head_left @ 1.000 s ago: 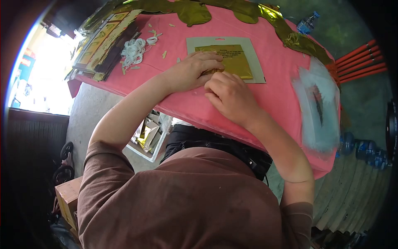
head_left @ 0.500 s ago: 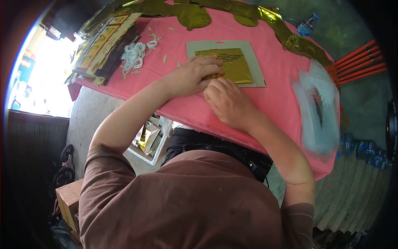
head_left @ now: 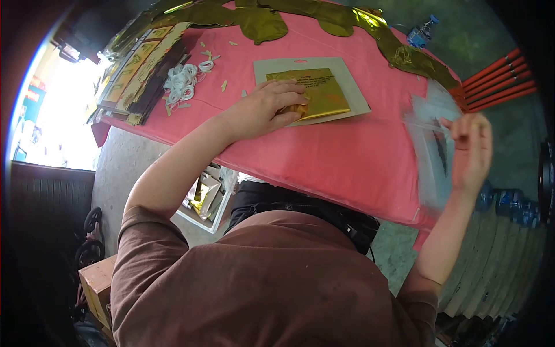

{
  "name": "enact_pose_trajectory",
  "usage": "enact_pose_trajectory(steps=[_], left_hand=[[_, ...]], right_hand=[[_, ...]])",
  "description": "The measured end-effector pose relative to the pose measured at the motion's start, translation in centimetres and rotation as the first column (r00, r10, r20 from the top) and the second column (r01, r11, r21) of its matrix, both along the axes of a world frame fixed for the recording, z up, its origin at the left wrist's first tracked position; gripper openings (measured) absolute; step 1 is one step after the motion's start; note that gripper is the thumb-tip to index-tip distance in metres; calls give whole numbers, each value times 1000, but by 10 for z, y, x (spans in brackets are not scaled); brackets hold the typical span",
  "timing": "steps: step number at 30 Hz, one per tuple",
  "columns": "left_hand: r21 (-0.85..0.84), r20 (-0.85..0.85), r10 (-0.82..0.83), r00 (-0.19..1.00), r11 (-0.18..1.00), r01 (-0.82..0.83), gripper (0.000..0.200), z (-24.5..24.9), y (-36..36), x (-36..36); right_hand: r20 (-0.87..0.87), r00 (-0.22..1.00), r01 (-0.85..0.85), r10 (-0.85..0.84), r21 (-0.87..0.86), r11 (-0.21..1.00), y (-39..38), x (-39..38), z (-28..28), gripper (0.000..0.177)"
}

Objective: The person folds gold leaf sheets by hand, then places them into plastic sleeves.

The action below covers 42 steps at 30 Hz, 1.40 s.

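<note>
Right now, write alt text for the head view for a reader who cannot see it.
A person's left hand presses a gold foil sheet on a grey card atop a pink table, while the right hand holds up a blurred clear plastic bag at the table's right edge.

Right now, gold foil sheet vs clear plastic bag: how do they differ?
Look: the gold foil sheet is opaque and shiny; the clear plastic bag is see-through. Pose: the foil sheet lies flat on a grey card on the pink table; the bag is raised at the table's right edge. Contact: the left hand rests on the foil sheet; the right hand pinches the bag's top. Shared: both are thin and flat.
</note>
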<state>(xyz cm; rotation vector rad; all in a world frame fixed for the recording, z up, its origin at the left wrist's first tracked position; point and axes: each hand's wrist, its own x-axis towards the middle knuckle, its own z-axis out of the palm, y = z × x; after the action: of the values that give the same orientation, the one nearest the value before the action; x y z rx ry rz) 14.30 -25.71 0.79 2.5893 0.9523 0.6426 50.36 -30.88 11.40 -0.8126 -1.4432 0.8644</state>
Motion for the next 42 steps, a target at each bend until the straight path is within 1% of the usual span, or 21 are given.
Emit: enact_pose_trajectory(steps=[2, 3, 4, 6, 7, 8, 10, 11, 13, 17, 19, 20, 22, 25, 26, 28, 32, 34, 37, 41, 42], left_hand=[[7, 8, -5, 1000, 1000, 5, 31, -1, 0, 0], [9, 2, -4, 1000, 1000, 3, 32, 0, 1, 0], [10, -4, -1, 1000, 1000, 2, 32, 0, 1, 0], [7, 4, -20, 1000, 1000, 20, 31, 2, 0, -1], [5, 12, -33, 999, 999, 33, 31, 3, 0, -3], [4, 11, -37, 999, 999, 37, 31, 4, -1, -4], [-50, 49, -107, 993, 993, 109, 30, 9, -3, -7], [-51, 48, -109, 993, 992, 112, 30, 11, -7, -8], [-57, 59, -107, 993, 992, 110, 30, 17, -17, -10], [6, 107, -144, 984, 990, 144, 31, 26, -34, -11], [-116, 45, -128, 991, 984, 132, 31, 38, -51, -11], [-118, 45, -127, 991, 984, 132, 31, 37, -56, -11], [20, 27, -80, 996, 997, 80, 28, 35, -64, -13], [-78, 79, -91, 993, 992, 98, 33, 32, -69, -19], [-80, 78, -90, 993, 992, 96, 33, 29, -69, -20], [28, 63, -111, 992, 994, 109, 33, 26, -69, -22], [-2, 71, -56, 996, 998, 56, 29, 34, -82, -17], [67, 44, -81, 996, 995, 78, 25, 33, -85, -16], [51, 70, -75, 995, 996, 72, 18, 28, -88, -20], [-11, 175, -40, 984, 999, 43, 13, 26, -90, -20], [-35, 210, 3, 978, 999, 4, 10, 25, -90, -18]], right_hand=[[-82, 995, -43, 47, 55, 998, -6, 28, 16, 9], [-144, 985, 97, -95, 9, 995, -11, 28, 23, 9], [-143, 985, 103, -100, 10, 995, -16, 31, 23, 9], [43, 999, 27, -21, -161, 987, -27, 35, 22, 10], [132, 985, 141, -110, -257, 956, -33, 19, 19, 11], [131, 985, 144, -113, -258, 955, -36, 13, 14, 11], [469, 880, 158, 69, -428, 890, -41, 8, -1, 14], [468, 881, 160, 67, -429, 889, -41, 4, -10, 14], [691, 703, 18, 169, -256, 967, -38, -4, -30, 12], [734, 662, 42, 153, -241, 970, -43, -24, -47, 9], [705, 693, 116, 152, -316, 942, -48, -35, -50, 19], [705, 693, 115, 153, -318, 941, -48, -37, -52, 19], [666, 703, -9, 250, -342, 939, -49, -38, -56, 37], [715, 636, -111, 288, -285, 952, -47, -36, -63, 47], [714, 637, -113, 291, -287, 951, -46, -38, -63, 47], [725, 629, -105, 280, -278, 955, -45, -44, -63, 48], [751, 600, -101, 276, -272, 957, -46, -50, -59, 51], [786, 550, -144, 280, -241, 960, -48, -52, -58, 54], [807, 548, -189, 219, -136, 973, -49, -55, -62, 54], [776, 584, -198, 236, -146, 969, -46, -61, -66, 52], [757, 612, -203, 226, -126, 971, -44, -62, -69, 46]])
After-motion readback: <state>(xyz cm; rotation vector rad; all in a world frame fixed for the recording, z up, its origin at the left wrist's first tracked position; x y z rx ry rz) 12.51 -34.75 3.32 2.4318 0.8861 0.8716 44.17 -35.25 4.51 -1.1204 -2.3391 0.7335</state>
